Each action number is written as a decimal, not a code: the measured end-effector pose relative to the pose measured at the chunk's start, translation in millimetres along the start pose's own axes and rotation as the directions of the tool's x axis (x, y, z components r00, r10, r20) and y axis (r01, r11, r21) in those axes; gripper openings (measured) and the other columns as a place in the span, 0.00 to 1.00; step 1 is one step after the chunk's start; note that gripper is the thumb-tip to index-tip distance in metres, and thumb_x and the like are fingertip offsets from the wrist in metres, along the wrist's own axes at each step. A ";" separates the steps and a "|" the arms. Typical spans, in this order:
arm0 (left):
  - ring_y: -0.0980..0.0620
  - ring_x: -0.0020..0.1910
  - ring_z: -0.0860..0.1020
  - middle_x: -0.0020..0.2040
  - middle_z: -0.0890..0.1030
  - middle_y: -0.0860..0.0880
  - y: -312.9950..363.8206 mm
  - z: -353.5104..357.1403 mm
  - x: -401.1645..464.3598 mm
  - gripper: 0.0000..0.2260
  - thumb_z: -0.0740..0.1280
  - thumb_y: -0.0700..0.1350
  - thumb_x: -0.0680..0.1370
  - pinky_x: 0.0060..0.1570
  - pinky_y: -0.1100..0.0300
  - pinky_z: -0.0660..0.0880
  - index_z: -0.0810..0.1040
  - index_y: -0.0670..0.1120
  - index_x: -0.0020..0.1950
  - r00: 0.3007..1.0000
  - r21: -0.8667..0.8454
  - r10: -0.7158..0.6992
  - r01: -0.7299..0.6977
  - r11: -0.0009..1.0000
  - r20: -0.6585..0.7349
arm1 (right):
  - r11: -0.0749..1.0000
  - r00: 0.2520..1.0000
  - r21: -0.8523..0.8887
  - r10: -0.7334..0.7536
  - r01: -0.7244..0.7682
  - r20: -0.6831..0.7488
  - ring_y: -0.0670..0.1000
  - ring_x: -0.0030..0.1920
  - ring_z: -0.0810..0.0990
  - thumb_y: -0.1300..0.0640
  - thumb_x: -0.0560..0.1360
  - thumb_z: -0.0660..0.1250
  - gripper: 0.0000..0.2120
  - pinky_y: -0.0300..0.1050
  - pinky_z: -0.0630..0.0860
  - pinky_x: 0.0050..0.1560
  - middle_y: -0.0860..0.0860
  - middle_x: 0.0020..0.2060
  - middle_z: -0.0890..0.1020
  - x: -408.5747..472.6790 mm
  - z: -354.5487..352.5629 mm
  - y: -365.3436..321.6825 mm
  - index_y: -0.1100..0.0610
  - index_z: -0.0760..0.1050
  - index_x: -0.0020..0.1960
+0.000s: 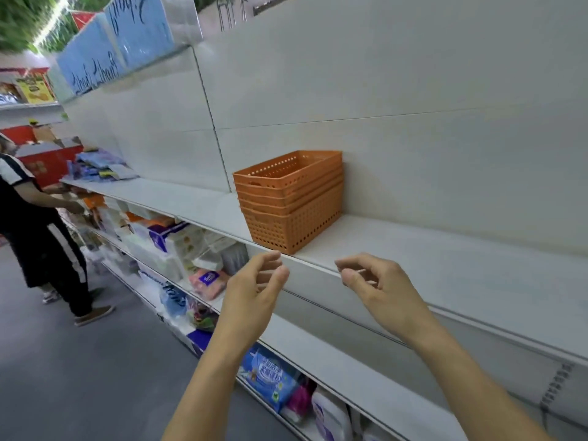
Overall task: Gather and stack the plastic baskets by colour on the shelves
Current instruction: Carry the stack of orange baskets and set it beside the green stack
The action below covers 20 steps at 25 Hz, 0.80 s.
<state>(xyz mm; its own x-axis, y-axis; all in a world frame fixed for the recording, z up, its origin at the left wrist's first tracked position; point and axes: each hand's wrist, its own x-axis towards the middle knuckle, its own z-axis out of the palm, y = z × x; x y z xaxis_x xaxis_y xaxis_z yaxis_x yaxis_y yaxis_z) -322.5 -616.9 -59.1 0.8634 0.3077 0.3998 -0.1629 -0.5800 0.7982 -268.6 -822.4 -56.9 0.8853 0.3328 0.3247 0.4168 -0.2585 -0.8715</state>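
Note:
A stack of several orange perforated plastic baskets stands nested on the white shelf, close to its front edge. My left hand hovers just below and in front of the stack, fingers curled loosely with nothing in them. My right hand is held to the right of it, in front of the shelf edge, fingers also apart and holding nothing. Neither hand touches the baskets.
Lower shelves carry tissue packs and wrapped goods. A person in dark clothes stands in the aisle at the left, by the same shelving. Blue boxes sit on top of the unit. Grey floor lies at lower left.

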 end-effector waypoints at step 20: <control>0.56 0.56 0.78 0.63 0.78 0.55 -130.7 -49.9 302.2 0.30 0.54 0.71 0.73 0.42 0.59 0.76 0.64 0.61 0.72 0.873 -0.462 -0.019 0.276 0.843 0.488 | 0.995 0.897 0.028 0.100 -0.098 -0.431 0.44 0.70 0.65 0.32 0.69 0.67 0.41 0.49 0.67 0.68 0.43 0.73 0.62 221.1 156.0 -6.9 0.34 0.49 0.75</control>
<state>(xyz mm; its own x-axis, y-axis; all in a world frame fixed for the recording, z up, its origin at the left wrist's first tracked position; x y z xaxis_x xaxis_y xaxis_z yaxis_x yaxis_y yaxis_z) -64.1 -410.4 -20.1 0.9895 -0.0886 0.1143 -0.1195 -0.0552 0.9913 -107.9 -605.5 -36.4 0.9246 -0.1179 0.3623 0.3225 -0.2643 -0.9089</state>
